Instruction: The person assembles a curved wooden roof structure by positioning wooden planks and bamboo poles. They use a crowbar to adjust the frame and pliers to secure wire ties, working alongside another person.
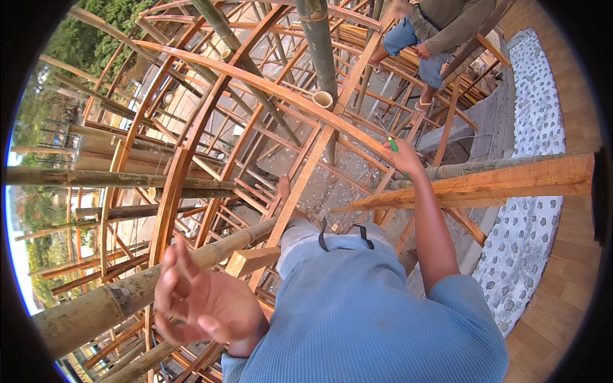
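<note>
My right hand (403, 159) is closed around a green-handled hand tool (392, 145) with a yellow patch and a thin dark end. Its exact kind is too small to tell. The hand is beside the lower end of a long curved wooden beam (274, 86); I cannot tell whether they touch. Raised at the lower left, my left hand (207, 303) holds nothing, its palm up and its loosely bent fingers apart. Behind it runs a thick bamboo pole (118, 300), and near its wrist is the squared end of a timber (252, 258).
I am amid a high lattice of timber and bamboo. An upright bamboo post (318, 51) stands ahead, a thick squared beam (485, 182) crosses at the right, and a studded white slab (536, 96) lies beyond. Another person (447, 32) is on the frame at the upper right.
</note>
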Demonstrator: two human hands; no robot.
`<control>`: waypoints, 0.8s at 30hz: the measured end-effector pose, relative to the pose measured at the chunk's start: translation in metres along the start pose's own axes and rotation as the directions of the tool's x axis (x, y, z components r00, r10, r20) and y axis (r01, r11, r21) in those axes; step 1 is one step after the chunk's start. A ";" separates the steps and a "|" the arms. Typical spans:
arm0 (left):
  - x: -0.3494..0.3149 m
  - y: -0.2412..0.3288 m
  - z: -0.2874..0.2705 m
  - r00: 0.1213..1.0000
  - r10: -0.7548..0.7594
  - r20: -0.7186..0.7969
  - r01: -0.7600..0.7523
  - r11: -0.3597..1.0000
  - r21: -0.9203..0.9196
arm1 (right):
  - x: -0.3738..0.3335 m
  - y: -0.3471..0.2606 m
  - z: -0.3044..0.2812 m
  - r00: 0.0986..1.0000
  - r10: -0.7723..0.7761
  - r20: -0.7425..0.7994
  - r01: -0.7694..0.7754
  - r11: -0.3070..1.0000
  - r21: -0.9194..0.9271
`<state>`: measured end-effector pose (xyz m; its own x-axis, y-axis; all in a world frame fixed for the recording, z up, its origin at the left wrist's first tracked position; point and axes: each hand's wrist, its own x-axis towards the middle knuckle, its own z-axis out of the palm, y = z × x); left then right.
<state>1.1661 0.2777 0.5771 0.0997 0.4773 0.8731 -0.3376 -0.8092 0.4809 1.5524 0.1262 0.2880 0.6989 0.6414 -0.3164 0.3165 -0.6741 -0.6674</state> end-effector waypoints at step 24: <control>-0.250 -0.522 0.246 0.325 -0.871 -0.368 0.808 0.053 0.587 | 0.240 0.039 0.007 0.915 0.008 0.404 0.309 0.629 -0.713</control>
<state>1.5477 0.4966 0.1272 -0.0183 0.9861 -0.1649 0.6125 0.1415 0.7777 1.7284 0.2563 0.1813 0.3829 0.7291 -0.5672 0.8725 -0.4872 -0.0373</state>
